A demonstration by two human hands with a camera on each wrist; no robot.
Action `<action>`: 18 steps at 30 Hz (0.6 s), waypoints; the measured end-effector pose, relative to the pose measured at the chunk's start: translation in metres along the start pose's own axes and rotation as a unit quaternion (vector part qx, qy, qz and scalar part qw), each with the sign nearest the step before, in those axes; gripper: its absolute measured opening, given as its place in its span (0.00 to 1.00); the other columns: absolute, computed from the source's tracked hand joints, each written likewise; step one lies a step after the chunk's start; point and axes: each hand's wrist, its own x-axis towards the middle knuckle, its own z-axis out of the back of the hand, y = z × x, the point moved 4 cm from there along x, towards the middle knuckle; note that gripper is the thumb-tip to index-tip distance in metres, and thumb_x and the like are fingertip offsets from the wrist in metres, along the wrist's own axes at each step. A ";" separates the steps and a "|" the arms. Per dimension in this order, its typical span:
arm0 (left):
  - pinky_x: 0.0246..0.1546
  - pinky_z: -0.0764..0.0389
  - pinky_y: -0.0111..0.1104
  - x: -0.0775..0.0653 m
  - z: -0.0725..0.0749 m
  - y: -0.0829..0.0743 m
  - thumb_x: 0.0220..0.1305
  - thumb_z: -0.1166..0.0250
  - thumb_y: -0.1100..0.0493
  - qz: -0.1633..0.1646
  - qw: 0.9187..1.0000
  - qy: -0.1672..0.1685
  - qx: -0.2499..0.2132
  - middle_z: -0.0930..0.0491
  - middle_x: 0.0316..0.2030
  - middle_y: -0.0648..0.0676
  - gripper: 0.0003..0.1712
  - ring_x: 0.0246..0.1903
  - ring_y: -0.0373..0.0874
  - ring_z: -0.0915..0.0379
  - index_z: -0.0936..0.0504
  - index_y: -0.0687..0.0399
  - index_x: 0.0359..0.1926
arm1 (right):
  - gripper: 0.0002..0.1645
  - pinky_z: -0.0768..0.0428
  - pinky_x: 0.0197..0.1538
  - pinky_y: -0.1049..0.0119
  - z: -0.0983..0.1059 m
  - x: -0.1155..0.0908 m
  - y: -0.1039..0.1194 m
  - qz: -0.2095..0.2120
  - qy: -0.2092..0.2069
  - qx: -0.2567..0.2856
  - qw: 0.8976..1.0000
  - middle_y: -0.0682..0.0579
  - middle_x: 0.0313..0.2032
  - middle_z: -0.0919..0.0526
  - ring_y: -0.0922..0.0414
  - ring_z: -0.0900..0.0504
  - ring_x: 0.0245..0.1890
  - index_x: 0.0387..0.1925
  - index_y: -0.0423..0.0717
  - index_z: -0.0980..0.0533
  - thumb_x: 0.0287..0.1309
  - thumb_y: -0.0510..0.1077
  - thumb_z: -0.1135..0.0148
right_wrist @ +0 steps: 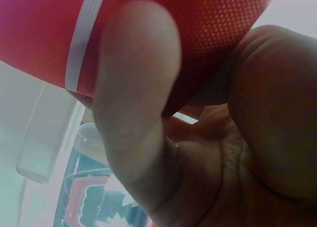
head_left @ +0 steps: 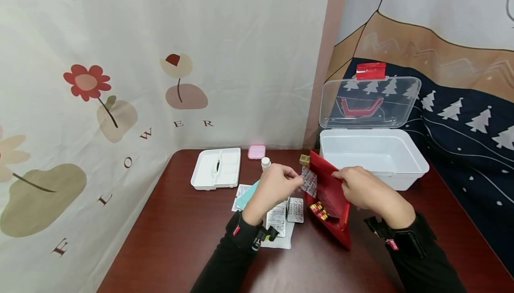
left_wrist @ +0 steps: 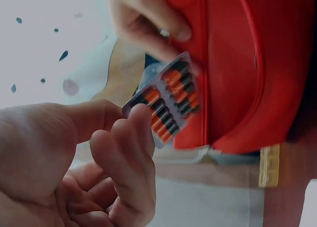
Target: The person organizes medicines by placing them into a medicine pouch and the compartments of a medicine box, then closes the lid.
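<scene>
My left hand [head_left: 277, 187] pinches a blister pack [left_wrist: 166, 100] of orange and black capsules by its edge, between thumb and fingertips. In the head view this pack [head_left: 309, 181] hangs at the open mouth of a red pouch [head_left: 326, 175], its foil side showing. My right hand [head_left: 364, 189] grips the far side of the pouch, thumb and fingers about the red fabric [right_wrist: 218, 26]. Inside the pouch lie red and yellow capsules [head_left: 318, 210]. A small yellowish translucent item [left_wrist: 269, 166] shows beside the pouch's upper end; its kind is unclear.
Blister packs [head_left: 276, 219] and a teal packet [head_left: 246, 196] lie left of the pouch. Behind them stand a white bottle [head_left: 266, 163], a pink case [head_left: 256, 151] and a white compartment box [head_left: 216, 168]. A white bin [head_left: 373, 152] with its clear lid raised is at the back right.
</scene>
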 end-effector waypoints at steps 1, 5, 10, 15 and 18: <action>0.22 0.29 0.29 -0.001 -0.004 -0.002 0.64 0.30 0.56 -0.003 1.000 0.001 0.008 0.14 0.18 0.38 0.09 0.20 0.33 0.22 0.07 0.44 0.27 | 0.29 0.19 0.23 0.63 0.000 0.000 0.000 0.000 -0.001 0.000 1.000 0.28 0.60 0.16 0.59 0.23 0.11 0.70 0.30 0.22 0.72 0.30 0.51; 0.22 0.30 0.29 -0.006 -0.024 -0.010 0.61 0.28 0.55 -0.021 0.998 0.002 0.052 0.20 0.16 0.36 0.11 0.20 0.31 0.27 0.11 0.40 0.21 | 0.29 0.20 0.22 0.63 0.000 0.000 0.000 0.003 -0.003 0.002 1.000 0.28 0.59 0.15 0.59 0.23 0.11 0.69 0.29 0.22 0.71 0.29 0.51; 0.19 0.32 0.29 -0.011 -0.049 -0.014 0.67 0.30 0.53 -0.032 0.996 0.030 0.074 0.25 0.12 0.37 0.19 0.18 0.33 0.30 0.15 0.38 0.17 | 0.29 0.20 0.22 0.63 0.000 -0.001 -0.001 0.006 -0.004 0.002 1.000 0.28 0.59 0.15 0.58 0.24 0.11 0.69 0.29 0.21 0.71 0.29 0.51; 0.20 0.32 0.29 -0.015 -0.061 -0.014 0.71 0.32 0.54 -0.043 0.994 0.046 0.094 0.26 0.11 0.39 0.23 0.18 0.34 0.30 0.18 0.39 0.15 | 0.28 0.21 0.23 0.63 0.000 -0.001 -0.001 0.005 -0.001 0.006 1.000 0.29 0.58 0.14 0.58 0.24 0.12 0.69 0.30 0.21 0.71 0.29 0.50; 0.20 0.35 0.28 -0.016 -0.066 -0.014 0.71 0.32 0.53 -0.055 0.990 0.052 0.120 0.30 0.10 0.39 0.26 0.17 0.33 0.32 0.22 0.40 0.13 | 0.28 0.21 0.23 0.63 0.000 0.000 -0.001 0.007 -0.002 0.006 1.000 0.30 0.57 0.14 0.58 0.24 0.12 0.69 0.30 0.21 0.70 0.29 0.49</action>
